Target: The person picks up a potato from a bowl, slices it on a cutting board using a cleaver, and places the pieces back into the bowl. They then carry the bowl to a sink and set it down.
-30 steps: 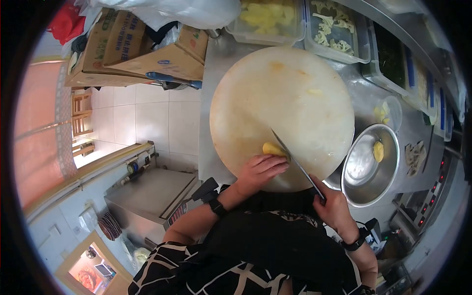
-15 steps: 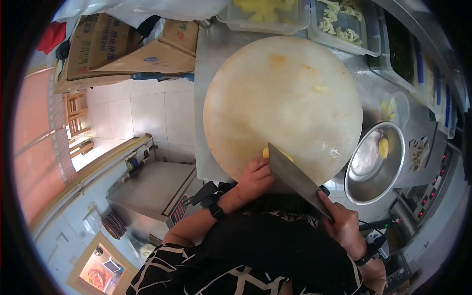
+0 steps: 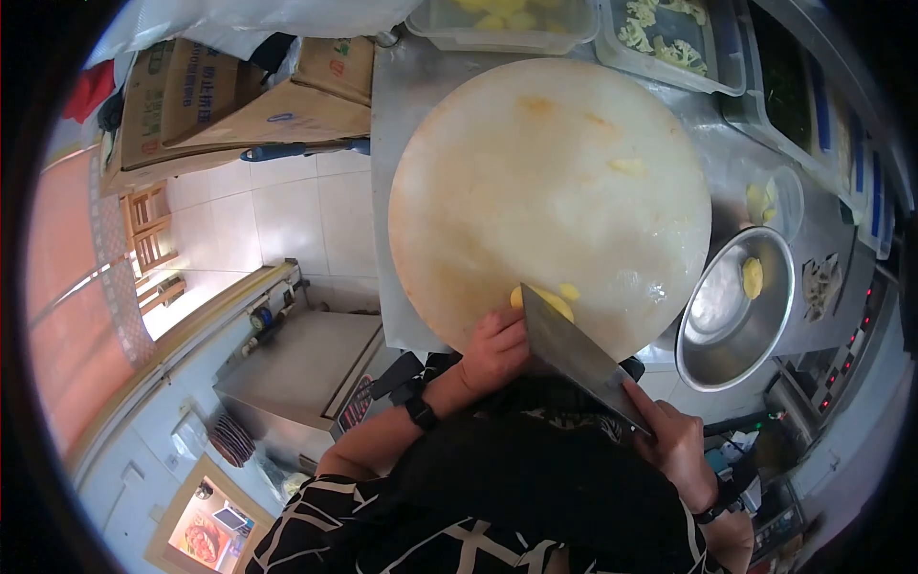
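On the round cutting board, a peeled yellow potato lies near the front edge. My left hand has its curled fingers against the left end of it, holding it down. My right hand grips the handle of a cleaver. The broad blade stands across the potato, close to my left fingertips, and hides part of it. Just beyond the blade lies a small loose yellow slice. Another pale slice rests farther back on the board.
Right of the board a metal bowl stands tilted with a yellow piece inside. A clear tub holds yellow pieces. Plastic containers of cut vegetables line the back. Left of the metal table is a cardboard box.
A small slice now shows apart from the potato beyond the blade. More of the potato is visible behind the cleaver. Both hands stay nearly in place; the view has shifted slightly.
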The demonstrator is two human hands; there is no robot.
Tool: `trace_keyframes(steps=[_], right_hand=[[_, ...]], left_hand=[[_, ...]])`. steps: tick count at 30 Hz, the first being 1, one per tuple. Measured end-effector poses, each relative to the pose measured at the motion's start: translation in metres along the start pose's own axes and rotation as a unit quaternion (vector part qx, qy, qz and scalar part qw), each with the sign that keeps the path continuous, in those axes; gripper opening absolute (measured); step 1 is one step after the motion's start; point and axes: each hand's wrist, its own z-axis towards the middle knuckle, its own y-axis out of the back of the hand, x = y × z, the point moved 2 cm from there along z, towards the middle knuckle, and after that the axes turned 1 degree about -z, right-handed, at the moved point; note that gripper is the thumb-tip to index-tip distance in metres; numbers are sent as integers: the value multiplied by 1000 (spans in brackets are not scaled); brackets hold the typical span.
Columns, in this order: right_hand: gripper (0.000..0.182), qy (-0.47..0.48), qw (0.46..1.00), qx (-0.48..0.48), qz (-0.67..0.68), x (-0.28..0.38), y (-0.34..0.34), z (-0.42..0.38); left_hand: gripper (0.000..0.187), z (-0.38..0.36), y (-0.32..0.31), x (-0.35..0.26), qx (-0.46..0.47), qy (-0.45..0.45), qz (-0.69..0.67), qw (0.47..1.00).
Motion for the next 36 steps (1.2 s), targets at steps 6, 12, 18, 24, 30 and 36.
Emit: trace_keyframes(steps=[6, 12, 18, 24, 30, 36], right_hand=[[72, -6, 997, -70, 38, -2, -17, 26], [64, -31, 999, -18, 30, 3, -3, 3], [72, -4, 998, -55, 36, 2, -18, 22], [76, -7, 997, -48, 55, -1, -15, 12], [72, -10, 999, -39, 18, 4, -19, 14], [75, -24, 996, -69, 46, -2, -23, 18]], left_hand=[[24, 26, 21, -13, -60, -32, -34, 997], [26, -3, 1, 1, 15, 5, -2, 1000], [21, 19, 19, -7, -55, -48, -23, 997], [19, 13, 13, -5, -64, -45, -15, 997], [20, 10, 13, -3, -62, -37, -39, 997], [22, 18, 16, -7, -82, -50, -36, 995]])
